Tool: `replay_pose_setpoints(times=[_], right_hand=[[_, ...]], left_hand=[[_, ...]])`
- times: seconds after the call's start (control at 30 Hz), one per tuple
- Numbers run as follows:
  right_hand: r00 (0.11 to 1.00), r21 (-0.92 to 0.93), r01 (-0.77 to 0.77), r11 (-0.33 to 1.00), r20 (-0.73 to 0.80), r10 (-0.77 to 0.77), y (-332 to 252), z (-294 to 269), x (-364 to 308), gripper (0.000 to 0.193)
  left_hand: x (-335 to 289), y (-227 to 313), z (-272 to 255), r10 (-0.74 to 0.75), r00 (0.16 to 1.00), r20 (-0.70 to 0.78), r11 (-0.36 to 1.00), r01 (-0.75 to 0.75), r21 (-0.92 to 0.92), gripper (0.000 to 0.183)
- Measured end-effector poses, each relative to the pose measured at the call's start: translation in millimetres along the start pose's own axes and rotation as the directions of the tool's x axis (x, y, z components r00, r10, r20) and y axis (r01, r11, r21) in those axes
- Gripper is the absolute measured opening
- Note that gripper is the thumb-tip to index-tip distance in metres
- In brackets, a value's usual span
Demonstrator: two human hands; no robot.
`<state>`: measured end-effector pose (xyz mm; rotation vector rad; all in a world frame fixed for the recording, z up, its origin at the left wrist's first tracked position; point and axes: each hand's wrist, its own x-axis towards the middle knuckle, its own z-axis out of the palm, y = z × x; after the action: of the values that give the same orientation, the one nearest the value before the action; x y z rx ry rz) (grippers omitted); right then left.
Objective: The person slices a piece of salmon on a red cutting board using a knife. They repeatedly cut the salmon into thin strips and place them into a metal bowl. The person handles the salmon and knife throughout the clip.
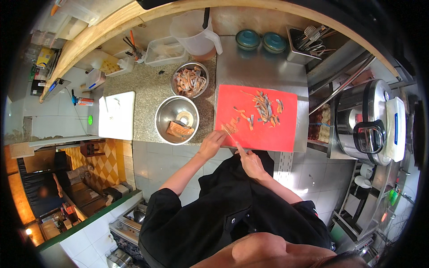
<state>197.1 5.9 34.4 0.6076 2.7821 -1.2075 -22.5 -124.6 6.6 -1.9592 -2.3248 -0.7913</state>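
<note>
On the red cutting board (277,137) lies a small piece of orange salmon (233,121) by the left edge. My left hand (213,143) has its fingers bunched together, the tips pressing on the near end of that piece. A knife (232,137) is in my right hand (251,163), fingers wrapped round its handle, with the blade pointing up and left across the salmon. Farther back on the board sits a pile of grey salmon skin strips (263,107). Left of the board, a steel bowl (158,123) holds a larger salmon fillet (179,130).
Behind that bowl stands another steel bowl (173,73) full of salmon trimmings. A plastic jug (190,35), a clear container (166,52) and two teal lidded pots (248,39) line the back. At left is a white board (126,117); at right, a large steel cooker (348,118).
</note>
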Motion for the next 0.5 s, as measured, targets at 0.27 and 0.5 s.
replay_pose_setpoints(times=[0.27,0.5], right_hand=[[0.999,-0.166,-0.046,0.985,0.020,0.050,-5.3,14.8,21.7,0.074],[0.959,-0.153,-0.176,0.972,0.197,0.204,5.5,-15.4,-30.5,0.085]], left_hand=[[-1.8,1.6,3.3,-0.047,0.998,0.039,0.998,0.048,-0.041,0.032],[-2.6,-0.9,5.5,-0.060,0.997,0.053,0.996,0.064,-0.059,0.041]])
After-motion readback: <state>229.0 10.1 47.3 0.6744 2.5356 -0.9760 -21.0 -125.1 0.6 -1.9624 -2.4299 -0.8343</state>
